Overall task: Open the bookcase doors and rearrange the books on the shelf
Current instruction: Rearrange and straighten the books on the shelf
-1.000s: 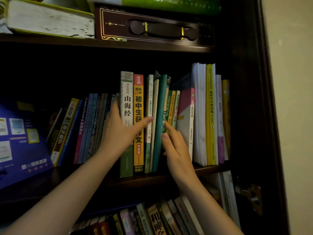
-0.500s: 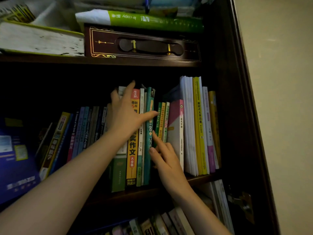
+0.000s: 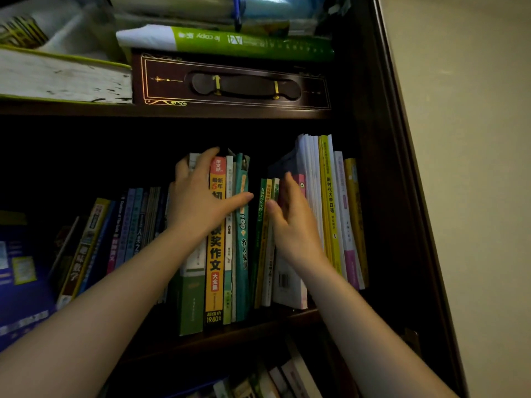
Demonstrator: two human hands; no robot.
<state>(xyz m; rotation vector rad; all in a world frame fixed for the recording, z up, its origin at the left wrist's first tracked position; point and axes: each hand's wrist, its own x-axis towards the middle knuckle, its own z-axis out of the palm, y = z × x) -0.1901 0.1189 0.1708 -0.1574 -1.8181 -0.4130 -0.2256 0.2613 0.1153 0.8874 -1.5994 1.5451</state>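
Note:
A row of upright books stands on the middle shelf (image 3: 230, 337) of the dark bookcase. My left hand (image 3: 201, 196) clasps a cluster of them. Its fingers hook over the top of a white-and-green book (image 3: 192, 297) and an orange book (image 3: 215, 268), and its thumb reaches across to a teal book (image 3: 242, 254). My right hand (image 3: 293, 222) lies flat with fingers spread against a pink-and-white book (image 3: 287, 282), its thumb on the thin green and yellow books (image 3: 260, 254). A narrow dark gap separates the teal book from the thin ones.
Tall white and yellow books (image 3: 329, 211) fill the shelf's right end against the bookcase side (image 3: 382, 196). Slanting books (image 3: 86, 248) and a blue box (image 3: 20, 277) sit at the left. A dark handled case (image 3: 235, 84) and a paper ream (image 3: 244, 43) lie above. More books (image 3: 273, 380) stand below.
My left hand climbed from the spines to the tops of the tall books. My right hand rose from low on the thin green books to the pink book. The view tilted upward.

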